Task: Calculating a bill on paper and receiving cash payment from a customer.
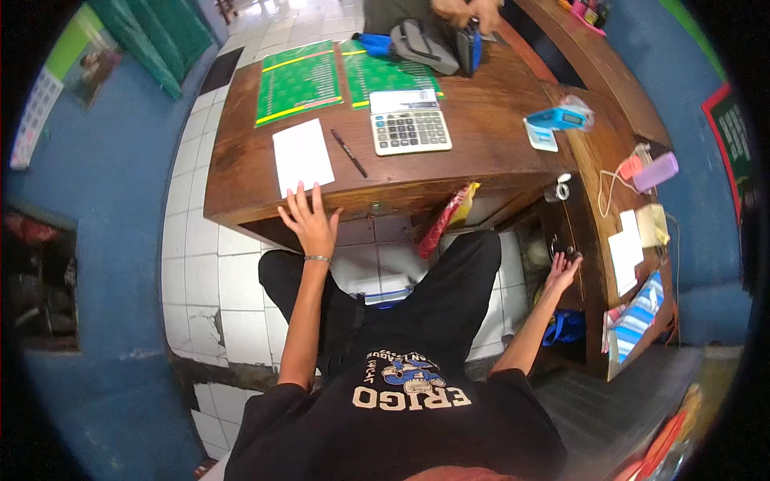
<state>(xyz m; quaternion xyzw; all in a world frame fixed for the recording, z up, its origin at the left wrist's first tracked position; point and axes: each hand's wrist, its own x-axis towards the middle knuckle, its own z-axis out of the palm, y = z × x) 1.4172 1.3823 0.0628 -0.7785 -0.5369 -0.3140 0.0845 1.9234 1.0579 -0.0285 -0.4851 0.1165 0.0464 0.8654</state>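
My left hand (313, 225) lies with fingers spread at the front edge of a dark wooden desk (493, 120). Its fingertips rest on the near end of a blank white sheet of paper (302, 153). Beside the sheet lie a black pen (349, 153) and a desk calculator (412, 129). Off to the right, my right hand (562, 273) is palm up at the front of a wooden side cabinet (592, 240). Small dark objects (568, 249) are at its fingertips; whether they are a knob or loose things, and whether the hand grips them, is unclear.
Green printed sheets (299, 81) and a grey pouch (424, 48) lie on the desk's far side, where another person's hands (469, 12) hold a dark blue item. A blue device (556, 119) stands at right. A red packet (442, 225) juts up by the desk's front edge.
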